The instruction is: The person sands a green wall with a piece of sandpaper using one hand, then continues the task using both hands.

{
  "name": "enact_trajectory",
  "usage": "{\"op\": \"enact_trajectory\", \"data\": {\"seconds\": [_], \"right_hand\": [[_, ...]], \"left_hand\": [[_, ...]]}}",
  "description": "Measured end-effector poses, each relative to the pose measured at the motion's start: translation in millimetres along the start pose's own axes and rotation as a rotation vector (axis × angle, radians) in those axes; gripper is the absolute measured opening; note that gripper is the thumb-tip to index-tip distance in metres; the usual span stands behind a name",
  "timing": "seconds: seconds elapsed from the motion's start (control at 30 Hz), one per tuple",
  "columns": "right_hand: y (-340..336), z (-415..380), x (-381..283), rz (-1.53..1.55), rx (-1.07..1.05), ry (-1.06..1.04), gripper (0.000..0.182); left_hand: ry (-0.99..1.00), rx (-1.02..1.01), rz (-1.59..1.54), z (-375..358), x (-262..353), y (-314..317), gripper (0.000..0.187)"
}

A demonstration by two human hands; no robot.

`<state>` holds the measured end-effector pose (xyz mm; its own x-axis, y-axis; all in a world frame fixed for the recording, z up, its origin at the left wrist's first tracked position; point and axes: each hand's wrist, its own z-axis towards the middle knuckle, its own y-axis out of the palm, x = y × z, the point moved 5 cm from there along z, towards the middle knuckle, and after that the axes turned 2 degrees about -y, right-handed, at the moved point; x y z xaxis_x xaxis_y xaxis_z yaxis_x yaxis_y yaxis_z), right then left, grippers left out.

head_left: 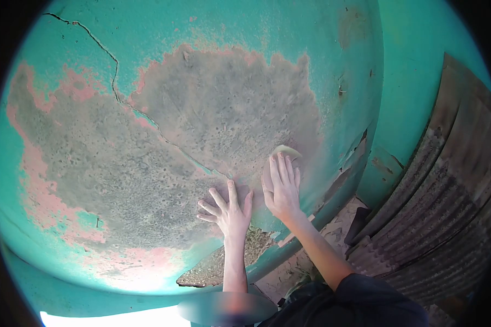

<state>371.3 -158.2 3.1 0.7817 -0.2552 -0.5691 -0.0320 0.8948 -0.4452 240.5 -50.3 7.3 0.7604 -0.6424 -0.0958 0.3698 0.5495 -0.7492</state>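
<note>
A turquoise wall (223, 24) with a large bare grey patch (234, 103) fills most of the view. My left hand (232, 212) lies on the grey surface with its fingers spread, just below the lower end of a long crack (116, 71). To its right, my right hand (282, 188) presses a piece of sandpaper (287, 151) against the wall, fingers straight and close together. Only the paper's pale curved edge shows past the fingertips; the rest is hidden under the hand. Whitish dust coats both hands.
Dark corrugated sheets (420, 218) lean at the right. Below my hands the wall's base is broken, showing rough rubble (256, 245). Pink undercoat (43, 201) borders the grey patch. Debris (333, 234) lies on the ground between wall and sheets.
</note>
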Motion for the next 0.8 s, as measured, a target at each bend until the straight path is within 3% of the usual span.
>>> {"op": "enact_trajectory", "data": {"seconds": [0.17, 0.23, 0.37, 0.43, 0.57, 0.73, 0.8], "right_hand": [[-8.6, 5.5, -7.7, -0.011, 0.050, -0.006, 0.074], [-4.2, -6.4, -10.7, -0.052, -0.055, 0.002, 0.073], [-11.5, 15.2, -9.2, -0.062, 0.015, 0.008, 0.075], [-12.5, 13.8, -10.8, -0.003, 0.033, 0.001, 0.075], [-4.1, -7.6, -11.1, -0.029, -0.036, -0.004, 0.074], [-19.6, 23.8, -12.6, 0.042, 0.085, -0.002, 0.076], [-5.8, -6.6, -12.1, 0.023, 0.013, 0.004, 0.077]], "left_hand": [[0.009, 0.000, -0.021, -0.7, 0.7, -4.5, 0.082], [-0.025, -0.064, -0.036, 1.0, 0.6, -3.2, 0.082], [0.017, 0.013, -0.002, 0.1, -0.9, -1.0, 0.082], [-0.007, 0.037, -0.089, 0.8, -0.5, -5.4, 0.073], [-0.022, 0.006, -0.080, 0.3, -0.7, -3.6, 0.072], [-0.007, 0.048, -0.093, 0.1, -1.4, -4.4, 0.072], [-0.023, 0.018, -0.095, 1.2, -1.2, -5.5, 0.072]]}}
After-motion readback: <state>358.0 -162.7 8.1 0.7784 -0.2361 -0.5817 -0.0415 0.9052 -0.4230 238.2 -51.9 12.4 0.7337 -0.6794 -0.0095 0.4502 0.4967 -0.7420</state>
